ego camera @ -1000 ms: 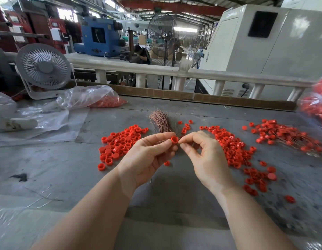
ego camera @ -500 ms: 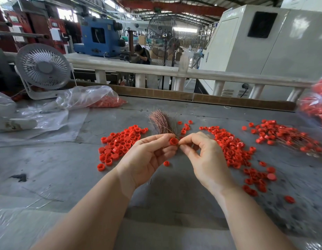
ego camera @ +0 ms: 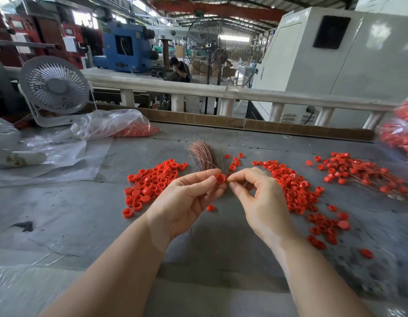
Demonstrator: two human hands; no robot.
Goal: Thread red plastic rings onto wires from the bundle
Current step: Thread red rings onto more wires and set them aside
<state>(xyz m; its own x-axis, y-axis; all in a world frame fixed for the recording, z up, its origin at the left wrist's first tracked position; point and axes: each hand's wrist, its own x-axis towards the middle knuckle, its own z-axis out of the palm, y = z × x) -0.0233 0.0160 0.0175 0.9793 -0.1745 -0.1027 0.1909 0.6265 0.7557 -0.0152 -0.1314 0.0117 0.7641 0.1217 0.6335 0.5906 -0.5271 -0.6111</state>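
My left hand pinches a red plastic ring between thumb and fingertips and also grips the copper wire bundle, whose frayed end fans out above my fingers. My right hand pinches a thin wire at the ring's right side; the wire is barely visible. Loose red rings lie in a pile on the left and a longer pile on the right. Rings with wires through them lie at the far right.
A grey table carries clear plastic sheets and a bag of red rings at the back left, beside a white desk fan. Another bag of rings sits at the right edge. A railing runs behind the table.
Both hands have stayed nearly in place. My right fingertips have closed in on the ring's right side.
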